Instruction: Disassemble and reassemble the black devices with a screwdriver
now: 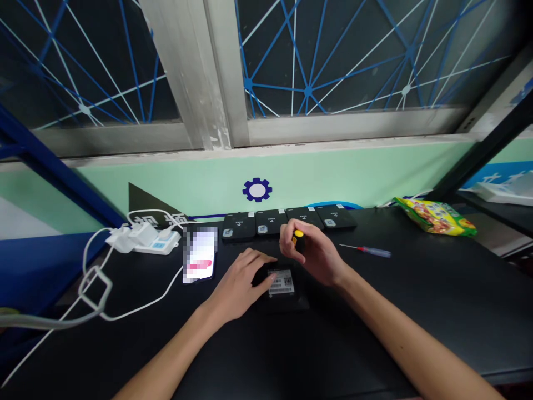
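A black device (283,303) with a white printed label lies on the dark table below my two hands. My left hand (241,283) rests against its left side, fingers apart, the thumb at the label's edge and the fingertips near the far side. Above the device's upper right corner, my right hand (312,247) is wrapped round a yellow and black screwdriver handle (298,234). The tool's tip cannot be made out. Behind my hands, several black boxes (239,226) stand in a row along the wall.
A lit phone (200,255) lies left of my left hand, beside a white power strip (162,243) with plugs and looping cables. To the right are a second screwdriver (375,252) with a clear handle and a green and yellow snack bag (437,216). Windows rise behind the table.
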Available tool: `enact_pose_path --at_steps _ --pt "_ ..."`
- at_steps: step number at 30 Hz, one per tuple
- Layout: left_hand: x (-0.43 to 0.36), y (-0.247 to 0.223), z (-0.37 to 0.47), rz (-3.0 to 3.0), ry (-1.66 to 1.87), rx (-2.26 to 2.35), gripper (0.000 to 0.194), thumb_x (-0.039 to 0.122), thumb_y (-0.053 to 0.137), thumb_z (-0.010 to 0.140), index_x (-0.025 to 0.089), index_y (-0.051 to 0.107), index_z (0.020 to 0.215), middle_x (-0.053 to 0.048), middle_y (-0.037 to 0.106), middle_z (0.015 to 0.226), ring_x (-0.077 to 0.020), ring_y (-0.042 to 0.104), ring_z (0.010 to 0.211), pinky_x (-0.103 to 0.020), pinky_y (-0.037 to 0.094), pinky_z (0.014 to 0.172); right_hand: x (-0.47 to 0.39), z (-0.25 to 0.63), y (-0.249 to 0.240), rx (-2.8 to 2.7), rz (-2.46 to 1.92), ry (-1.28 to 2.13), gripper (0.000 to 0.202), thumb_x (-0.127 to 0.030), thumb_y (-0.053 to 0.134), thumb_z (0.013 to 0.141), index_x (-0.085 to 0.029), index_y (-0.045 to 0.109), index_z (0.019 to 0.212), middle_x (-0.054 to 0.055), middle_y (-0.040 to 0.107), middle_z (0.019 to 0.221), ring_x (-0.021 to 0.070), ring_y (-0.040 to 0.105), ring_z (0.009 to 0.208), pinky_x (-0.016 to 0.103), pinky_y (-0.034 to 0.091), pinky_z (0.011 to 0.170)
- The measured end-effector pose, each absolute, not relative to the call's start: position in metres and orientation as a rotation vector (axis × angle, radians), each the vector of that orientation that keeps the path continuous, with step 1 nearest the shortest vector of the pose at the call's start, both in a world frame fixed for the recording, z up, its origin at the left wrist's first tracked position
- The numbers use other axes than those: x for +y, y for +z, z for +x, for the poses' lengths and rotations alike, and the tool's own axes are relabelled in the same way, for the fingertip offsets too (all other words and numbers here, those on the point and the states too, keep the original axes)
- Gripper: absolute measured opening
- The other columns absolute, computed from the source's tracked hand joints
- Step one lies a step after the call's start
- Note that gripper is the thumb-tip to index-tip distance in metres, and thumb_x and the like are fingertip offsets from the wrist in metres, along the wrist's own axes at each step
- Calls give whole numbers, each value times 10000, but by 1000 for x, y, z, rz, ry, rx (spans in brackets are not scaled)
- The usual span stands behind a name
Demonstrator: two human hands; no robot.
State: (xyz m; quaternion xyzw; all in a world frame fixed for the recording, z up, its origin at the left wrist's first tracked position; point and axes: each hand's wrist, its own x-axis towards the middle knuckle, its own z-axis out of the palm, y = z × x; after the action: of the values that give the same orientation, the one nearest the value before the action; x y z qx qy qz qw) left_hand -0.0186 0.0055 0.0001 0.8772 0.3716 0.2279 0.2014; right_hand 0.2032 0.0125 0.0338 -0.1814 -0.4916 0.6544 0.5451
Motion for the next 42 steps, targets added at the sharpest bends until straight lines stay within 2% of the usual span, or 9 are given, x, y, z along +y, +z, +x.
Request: enact_pose_path --at_steps 7,11,18,21,25,29,34,39,42 --pt "6 0 -18 2444 639 1036 257 350 611 1083 296 663 1329 -51 696 1288 -266 625 1223 -476 524 1084 12 204 34 -1038 -370 1693 303 -480 559 1014 -228 577 848 -47 341 634 151 231 570 314 288 607" --pt "6 0 -18 2451 643 1037 260 349 613 1081 300 663 1331 -48 695 1284 -265 626 1223 -477 526 1085 12 205 34 -1046 -335 1686 159 -367 590 932 -234 577 845 -42 367 632 161 248 580 327 306 637" --pt "5 1 -17 2460 618 1051 253 334 617 1078 299 658 1325 -38 694 1294 -263 619 1226 -488 510 1108 12 203 34 -1146 -429 1531 352 -405 541 1017 -189 655 764 39 502 871 171 422 711 334 377 706" --pt "5 2 -17 2468 616 1045 249 332 612 1079 297 655 1322 -38 695 1291 -264 621 1218 -503 501 1118 13 202 32 -1140 -444 1528 353 -424 538 1037 -193 684 814 33 499 839 175 434 710 331 379 697" --pt "5 2 -18 2461 619 1037 263 331 615 1077 301 655 1335 -46 691 1305 -271 621 1231 -502 515 1099 13 201 31 -1124 -428 1578 317 -436 512 1080 -210 672 926 -20 453 677 150 342 590 316 314 641" --pt "5 2 -18 2462 615 1045 263 319 627 1072 300 655 1333 -44 691 1298 -270 616 1230 -488 520 1085 11 202 32 -1078 -386 1666 358 -508 484 1071 -224 631 910 -54 335 598 152 238 563 313 275 617" --pt "5 0 -18 2457 618 1046 264 322 625 1077 300 648 1340 -37 686 1301 -259 609 1239 -471 508 1098 11 204 33 -1039 -321 1698 162 -369 558 958 -231 583 878 -40 387 629 155 253 574 320 295 637" --pt "5 0 -18 2452 612 1054 268 332 622 1079 302 647 1344 -37 683 1313 -261 610 1240 -488 502 1112 12 201 33 -1121 -404 1600 363 -396 528 1042 -197 629 755 3 470 714 149 353 607 337 313 666" --pt "5 1 -18 2459 614 1048 265 321 625 1075 302 653 1339 -37 684 1320 -263 610 1244 -491 504 1113 12 200 32 -1151 -443 1589 440 -454 512 1076 -192 678 764 -9 429 642 154 340 595 338 288 649"
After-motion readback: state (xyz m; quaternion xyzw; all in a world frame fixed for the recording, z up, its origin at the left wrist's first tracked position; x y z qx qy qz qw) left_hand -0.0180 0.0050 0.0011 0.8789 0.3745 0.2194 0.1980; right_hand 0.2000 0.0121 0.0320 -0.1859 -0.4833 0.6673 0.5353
